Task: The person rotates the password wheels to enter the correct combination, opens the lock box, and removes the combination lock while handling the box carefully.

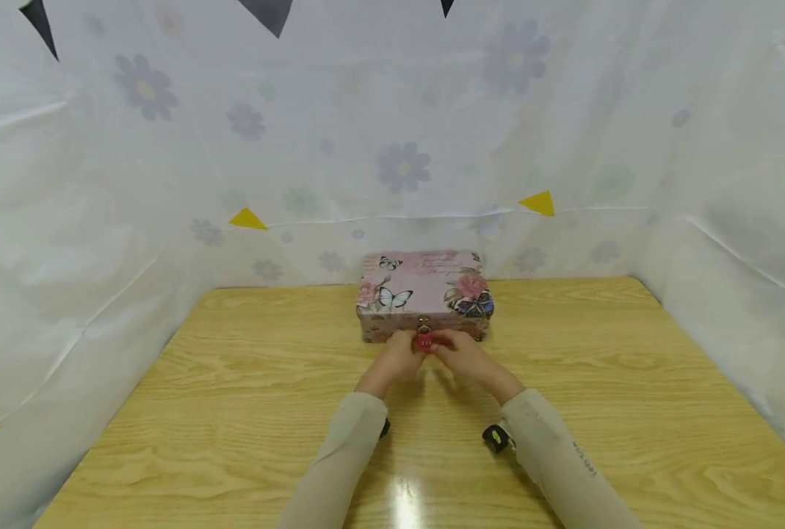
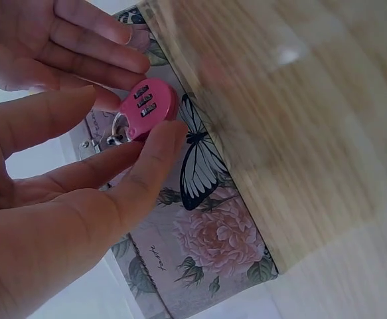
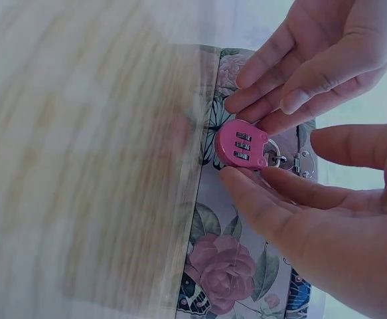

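A pink combination padlock (image 1: 424,341) with three number dials hangs by its shackle from the metal clasp (image 1: 423,321) on a butterfly-and-rose box (image 1: 425,286). My left hand (image 1: 400,355) holds the padlock's left edge with its fingertips. From the other side, the fingertips of my right hand (image 1: 466,355) hold the right edge. In the left wrist view the padlock (image 2: 150,109) shows its dials between both hands. The right wrist view shows the padlock (image 3: 241,144) with fingers partly behind it and the right thumb (image 3: 346,145) lifted off it.
The box stands near the far edge of a wood-grain table (image 1: 266,411). Behind it hangs a white flowered curtain (image 1: 326,184), with similar white sheets at both sides. Yellow pennants (image 1: 248,219) and dark ones hang along it. A black strap device (image 1: 496,438) sits at the right wrist.
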Demonstrator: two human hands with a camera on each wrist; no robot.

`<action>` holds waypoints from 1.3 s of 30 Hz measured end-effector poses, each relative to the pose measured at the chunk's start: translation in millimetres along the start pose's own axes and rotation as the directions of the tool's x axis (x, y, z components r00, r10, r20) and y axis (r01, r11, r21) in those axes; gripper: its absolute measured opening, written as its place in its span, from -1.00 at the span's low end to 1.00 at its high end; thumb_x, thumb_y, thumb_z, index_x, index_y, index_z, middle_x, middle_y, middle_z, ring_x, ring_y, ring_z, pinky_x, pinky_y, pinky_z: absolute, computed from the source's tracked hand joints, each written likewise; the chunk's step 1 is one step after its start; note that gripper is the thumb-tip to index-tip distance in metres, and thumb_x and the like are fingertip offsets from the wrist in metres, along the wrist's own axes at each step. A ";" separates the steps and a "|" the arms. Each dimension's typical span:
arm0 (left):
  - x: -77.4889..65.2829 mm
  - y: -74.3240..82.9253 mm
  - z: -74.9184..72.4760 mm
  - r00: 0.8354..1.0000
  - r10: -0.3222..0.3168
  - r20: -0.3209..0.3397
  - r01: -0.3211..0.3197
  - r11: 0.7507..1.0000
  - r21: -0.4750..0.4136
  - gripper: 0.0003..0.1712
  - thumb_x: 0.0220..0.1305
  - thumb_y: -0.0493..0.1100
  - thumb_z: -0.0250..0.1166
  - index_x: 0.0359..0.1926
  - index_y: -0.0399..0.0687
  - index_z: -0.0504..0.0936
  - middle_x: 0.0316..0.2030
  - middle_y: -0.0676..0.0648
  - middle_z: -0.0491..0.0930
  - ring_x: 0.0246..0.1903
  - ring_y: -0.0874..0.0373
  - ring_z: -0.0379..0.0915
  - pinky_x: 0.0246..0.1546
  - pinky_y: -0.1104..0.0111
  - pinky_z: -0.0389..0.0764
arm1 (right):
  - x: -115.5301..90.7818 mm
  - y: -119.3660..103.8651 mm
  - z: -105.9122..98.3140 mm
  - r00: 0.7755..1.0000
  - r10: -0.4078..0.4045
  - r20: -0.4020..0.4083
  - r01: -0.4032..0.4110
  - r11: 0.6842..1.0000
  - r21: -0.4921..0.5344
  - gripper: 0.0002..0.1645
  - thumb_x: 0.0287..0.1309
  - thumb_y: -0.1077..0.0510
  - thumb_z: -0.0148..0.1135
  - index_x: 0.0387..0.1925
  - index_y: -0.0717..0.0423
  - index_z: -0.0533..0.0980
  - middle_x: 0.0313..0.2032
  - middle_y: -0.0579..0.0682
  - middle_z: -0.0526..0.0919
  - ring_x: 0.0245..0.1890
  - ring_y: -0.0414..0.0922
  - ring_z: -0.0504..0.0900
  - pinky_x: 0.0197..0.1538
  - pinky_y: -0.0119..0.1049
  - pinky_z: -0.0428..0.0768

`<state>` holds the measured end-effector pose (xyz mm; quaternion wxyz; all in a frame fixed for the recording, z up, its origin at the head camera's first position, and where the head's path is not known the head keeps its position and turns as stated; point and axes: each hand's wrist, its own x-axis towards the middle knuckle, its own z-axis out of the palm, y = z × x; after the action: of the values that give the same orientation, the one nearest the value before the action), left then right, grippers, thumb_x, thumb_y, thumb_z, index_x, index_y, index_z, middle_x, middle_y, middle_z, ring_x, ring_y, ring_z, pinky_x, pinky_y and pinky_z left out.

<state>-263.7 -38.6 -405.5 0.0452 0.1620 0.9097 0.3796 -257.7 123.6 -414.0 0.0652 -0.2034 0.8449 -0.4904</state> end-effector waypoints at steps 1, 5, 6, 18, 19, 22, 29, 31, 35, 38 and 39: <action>0.5 0.0 -0.1 1.000 -0.007 -0.003 0.007 1.000 -0.015 -0.77 0.29 -0.27 0.25 -0.17 -0.43 0.60 -0.30 -0.26 0.62 -0.29 0.01 0.53 -0.17 0.19 0.61 | -0.1 -1.1 -1.0 1.000 0.007 0.001 -0.007 1.000 0.009 -0.61 0.37 0.30 -0.05 0.11 0.50 0.41 0.01 0.35 0.55 -0.05 0.12 0.56 -0.03 -0.11 0.59; 3.3 -0.7 -0.7 0.999 -0.035 -0.014 0.034 0.998 -0.055 -0.82 0.28 -0.32 0.24 -0.19 -0.41 0.62 -0.34 -0.21 0.60 -0.40 0.10 0.38 -0.31 0.29 0.53 | 0.5 -3.6 -3.6 0.996 0.085 0.007 -0.086 0.992 0.097 -0.57 0.34 0.28 -0.05 0.12 0.52 0.40 -0.03 0.35 0.57 -0.10 0.13 0.56 -0.06 -0.14 0.59; 3.9 -0.9 -1.0 0.999 -0.040 -0.017 0.039 0.998 -0.058 -0.82 0.27 -0.33 0.24 -0.18 -0.41 0.62 -0.33 -0.21 0.61 -0.40 0.11 0.39 -0.31 0.31 0.53 | 0.6 -4.1 -3.7 0.994 0.111 0.016 -0.112 0.984 0.136 -0.55 0.33 0.28 -0.06 0.13 0.55 0.38 0.01 0.38 0.54 -0.04 0.18 0.55 0.01 -0.10 0.59; 3.4 -1.4 -2.0 0.991 -0.122 -0.050 0.117 0.988 -0.105 -0.67 0.14 -0.46 0.19 -0.04 -0.50 0.51 -0.22 -0.29 0.60 -0.28 0.04 0.49 -0.21 0.27 0.60 | 2.6 -4.4 -0.1 0.968 0.241 0.069 -0.248 0.881 0.403 -0.48 0.31 0.39 -0.19 0.20 0.73 0.14 0.17 0.56 0.30 0.22 0.33 0.34 0.29 0.03 0.37; 3.4 -1.5 -1.7 0.991 -0.126 -0.051 0.120 0.986 -0.113 -0.67 0.13 -0.47 0.19 -0.04 -0.50 0.50 -0.21 -0.29 0.60 -0.27 0.03 0.50 -0.20 0.27 0.60 | 2.6 -4.4 0.0 0.967 0.246 0.071 -0.253 0.880 0.402 -0.48 0.32 0.39 -0.20 0.21 0.72 0.13 0.17 0.56 0.31 0.22 0.33 0.34 0.29 0.03 0.37; 3.8 -2.2 -1.4 0.990 -0.127 -0.060 0.119 0.985 -0.125 -0.68 0.12 -0.47 0.17 -0.05 -0.48 0.49 -0.22 -0.28 0.60 -0.24 0.00 0.53 -0.19 0.27 0.61 | 2.8 -5.3 0.0 0.962 0.264 0.076 -0.272 0.872 0.407 -0.49 0.33 0.39 -0.19 0.22 0.71 0.13 0.17 0.55 0.31 0.24 0.32 0.33 0.30 0.02 0.36; 5.0 -4.4 -0.6 0.990 -0.122 -0.067 0.113 0.986 -0.126 -0.65 0.08 -0.48 0.18 -0.05 -0.49 0.50 -0.22 -0.28 0.60 -0.19 -0.07 0.54 -0.14 0.22 0.60 | 3.4 -5.4 0.2 0.950 0.297 0.095 -0.309 0.859 0.409 -0.47 0.35 0.38 -0.17 0.26 0.64 0.12 0.25 0.50 0.26 0.28 0.28 0.30 0.32 -0.01 0.35; 5.0 -4.8 -0.3 0.990 -0.126 -0.064 0.117 0.985 -0.129 -0.64 0.07 -0.49 0.18 -0.04 -0.50 0.51 -0.22 -0.29 0.60 -0.18 -0.08 0.54 -0.12 0.22 0.60 | 3.2 -4.3 0.3 0.950 0.298 0.091 -0.308 0.860 0.407 -0.47 0.34 0.38 -0.15 0.26 0.63 0.14 0.26 0.49 0.25 0.27 0.27 0.30 0.31 -0.01 0.36; 4.7 -4.7 0.4 0.989 -0.140 -0.054 0.132 0.983 -0.128 -0.63 0.07 -0.48 0.17 -0.04 -0.51 0.52 -0.23 -0.29 0.60 -0.18 -0.08 0.53 -0.11 0.21 0.60 | 2.9 -1.3 1.0 0.953 0.293 0.081 -0.300 0.865 0.403 -0.48 0.33 0.38 -0.12 0.25 0.63 0.17 0.27 0.48 0.24 0.27 0.26 0.31 0.30 0.00 0.37; 5.0 -4.7 0.0 0.988 -0.147 -0.048 0.140 0.982 -0.131 -0.64 0.09 -0.48 0.17 -0.03 -0.50 0.52 -0.24 -0.28 0.59 -0.19 -0.06 0.51 -0.11 0.21 0.59 | 3.9 0.4 1.8 0.955 0.287 0.075 -0.292 0.865 0.409 -0.48 0.32 0.38 -0.11 0.25 0.62 0.19 0.28 0.48 0.23 0.27 0.26 0.31 0.30 0.00 0.37; 4.9 -4.6 -0.3 0.988 -0.148 -0.046 0.141 0.981 -0.133 -0.64 0.09 -0.48 0.17 -0.03 -0.50 0.52 -0.24 -0.27 0.59 -0.20 -0.05 0.51 -0.11 0.21 0.59 | 4.2 0.6 1.9 0.956 0.285 0.072 -0.288 0.863 0.414 -0.48 0.31 0.39 -0.11 0.25 0.62 0.19 0.28 0.47 0.23 0.27 0.26 0.31 0.30 0.01 0.37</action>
<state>-269.6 -40.2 -408.4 0.0577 0.0817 0.8936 0.4376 -261.1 120.6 -415.1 0.1828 -0.0589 0.7400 -0.6446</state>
